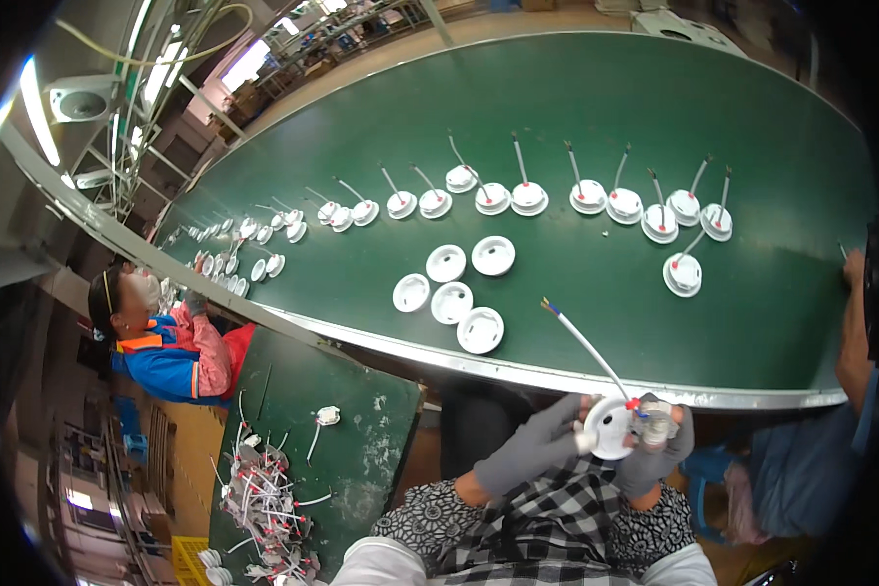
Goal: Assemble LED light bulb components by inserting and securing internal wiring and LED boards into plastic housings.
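Both my hands wear grey gloves with bare fingertips and meet in front of my checked apron, just off the near edge of the table. My left hand grips the rim of a white round lamp housing, which has a dark slot in its face. On the other side, my right hand closes round a small whitish part against the housing. A white cable runs from there through a red collar, up and left over the table edge, ending in bare coloured wires. The fingers partly hide how the two parts meet.
On the green table, a long row of white housings with cables stretches leftward. Several housings without cables lie nearer. A side table holds a pile of cabled parts. Co-workers sit left and right.
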A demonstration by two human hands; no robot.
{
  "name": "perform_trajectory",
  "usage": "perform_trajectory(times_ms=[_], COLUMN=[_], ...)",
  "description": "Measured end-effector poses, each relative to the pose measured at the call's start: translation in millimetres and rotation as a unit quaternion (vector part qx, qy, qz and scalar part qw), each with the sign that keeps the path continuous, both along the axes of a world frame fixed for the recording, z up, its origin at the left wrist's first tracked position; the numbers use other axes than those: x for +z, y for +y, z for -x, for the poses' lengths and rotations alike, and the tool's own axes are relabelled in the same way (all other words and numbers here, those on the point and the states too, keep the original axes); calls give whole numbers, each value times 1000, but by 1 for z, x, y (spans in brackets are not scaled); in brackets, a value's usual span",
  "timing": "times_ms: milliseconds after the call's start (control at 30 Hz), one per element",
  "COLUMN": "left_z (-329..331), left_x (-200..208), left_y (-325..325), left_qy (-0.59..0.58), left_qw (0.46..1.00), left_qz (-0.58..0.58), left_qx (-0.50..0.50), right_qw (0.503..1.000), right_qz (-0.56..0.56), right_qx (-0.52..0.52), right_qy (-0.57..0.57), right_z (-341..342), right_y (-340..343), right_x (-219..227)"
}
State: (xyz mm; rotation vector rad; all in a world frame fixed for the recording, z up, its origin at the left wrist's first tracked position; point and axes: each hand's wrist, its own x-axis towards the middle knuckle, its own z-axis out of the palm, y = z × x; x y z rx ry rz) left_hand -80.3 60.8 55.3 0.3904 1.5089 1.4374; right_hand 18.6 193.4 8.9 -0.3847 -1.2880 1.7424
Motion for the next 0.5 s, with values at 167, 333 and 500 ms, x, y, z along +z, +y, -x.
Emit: perform_trajectory(times_ms=[167,333,500], left_z=[-23,-20,-15], left_x=[19,9,-2], left_y=[-17,-17,-50], left_qy=[-65,62,353], left_qw=[990,996,929], left_qz=[-111,-33,93], left_qx=[-60,-46,64], right_qw=[980,981,961], right_qz=[109,136,102], right_qx=[163,133,249], right_qy=[-39,-32,-69], right_z=[-10,7,-17], right_y=[12,-5,26], right_x=[-8,23,57])
